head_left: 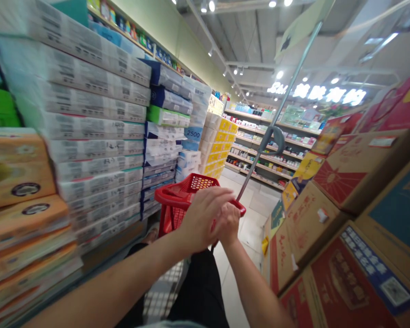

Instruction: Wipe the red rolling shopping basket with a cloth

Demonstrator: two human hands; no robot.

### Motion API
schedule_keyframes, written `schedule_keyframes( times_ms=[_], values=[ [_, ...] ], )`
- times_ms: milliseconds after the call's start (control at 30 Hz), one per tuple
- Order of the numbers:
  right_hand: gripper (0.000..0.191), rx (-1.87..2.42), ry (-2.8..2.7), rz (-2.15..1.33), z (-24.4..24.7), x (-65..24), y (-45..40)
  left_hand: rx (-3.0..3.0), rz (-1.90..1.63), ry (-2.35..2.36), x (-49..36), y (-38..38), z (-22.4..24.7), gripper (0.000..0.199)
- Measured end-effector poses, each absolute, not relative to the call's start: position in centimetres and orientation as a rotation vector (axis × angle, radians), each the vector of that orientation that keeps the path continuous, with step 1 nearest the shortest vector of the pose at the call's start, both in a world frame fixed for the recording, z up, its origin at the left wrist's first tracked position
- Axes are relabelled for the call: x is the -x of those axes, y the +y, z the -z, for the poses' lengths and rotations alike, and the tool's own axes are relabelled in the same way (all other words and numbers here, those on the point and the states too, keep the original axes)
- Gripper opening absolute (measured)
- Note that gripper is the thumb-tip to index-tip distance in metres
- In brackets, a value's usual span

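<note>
My left hand is slightly blurred, with its fingers stretched out together across the top of my right hand. The fingers of my right hand are curled at the right end of a red plastic shopping cart. What they close on is hidden. A thin metal pole slants up and right from behind the hands, with a grey hook-shaped piece partway along and a pale sign panel at its top. I cannot tell whether my right hand grips the pole.
Tall stacks of plastic-wrapped packs stand close on the left, with orange packs in front. Cardboard boxes are piled on the right. Between them a tiled floor leads to stocked shelves. My legs are just below the hands.
</note>
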State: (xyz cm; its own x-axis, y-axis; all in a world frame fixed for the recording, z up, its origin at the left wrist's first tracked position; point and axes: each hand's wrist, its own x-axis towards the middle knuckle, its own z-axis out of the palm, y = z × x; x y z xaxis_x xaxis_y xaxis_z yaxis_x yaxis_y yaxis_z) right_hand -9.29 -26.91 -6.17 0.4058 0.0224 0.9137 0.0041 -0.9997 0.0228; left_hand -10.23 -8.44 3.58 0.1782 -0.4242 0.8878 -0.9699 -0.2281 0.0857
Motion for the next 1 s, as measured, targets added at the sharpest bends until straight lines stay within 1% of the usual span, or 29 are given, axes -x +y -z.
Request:
schedule_keyframes(
  times_ms=[67,167,267,333,400,500,600,667,733,833,900,933,1000],
  values=[
    [0.031,-2.624,0.053,-1.729,6.5,9.6,-26.8,-2.045,-0.989,-1.223,6.6,-10.7,-2.3,0.039],
    [0.034,-2.666,0.096,-1.742,6.5,9.6,-27.1,-2.356,-0.920,-1.141,2.6,-12.2,0.7,0.035],
    [0.032,-2.732,-0.037,-1.822,6.4,9.0,-27.2,-2.403,-0.956,-1.117,1.2,-12.5,2.6,0.034],
    [0.031,-2.727,-0.162,-1.922,6.6,8.6,-26.9,-2.402,-0.978,-1.105,1.3,-12.6,2.9,0.034],
    [0.032,-2.689,-0.212,-1.947,6.8,8.5,-26.3,-2.411,-0.982,-1.100,1.5,-12.7,2.7,0.034],
    [0.032,-2.698,-0.120,-1.815,6.3,8.9,-26.0,-2.436,-0.976,-1.084,1.6,-12.7,2.5,0.035],
    [0.026,-2.873,-0.134,-1.573,4.0,9.0,-26.8,-2.432,-0.965,-1.096,1.6,-12.4,2.3,0.035],
    [0.033,-2.972,-0.273,-1.364,2.6,8.8,-27.5,-2.422,-0.963,-1.101,1.6,-12.1,2.3,0.035],
    [0.034,-2.961,-0.345,-1.291,2.4,8.7,-27.8,-2.419,-0.964,-1.095,1.7,-11.9,2.2,0.035],
    [0.026,-2.795,-0.250,-1.510,4.2,9.2,-27.3,-2.419,-0.960,-1.080,1.8,-11.8,2.2,0.034],
    [0.027,-2.663,-0.159,-1.667,5.4,9.5,-27.0,-2.415,-0.957,-1.079,1.9,-11.8,2.2,0.034],
    [0.028,-2.633,-0.142,-1.690,5.6,9.6,-27.0,-2.413,-0.957,-1.079,1.9,-11.8,2.2,0.034],
    [0.024,-2.681,-0.192,-1.614,5.2,9.4,-27.4,-2.411,-0.958,-1.077,1.9,-11.9,2.3,0.033]
  ],
)
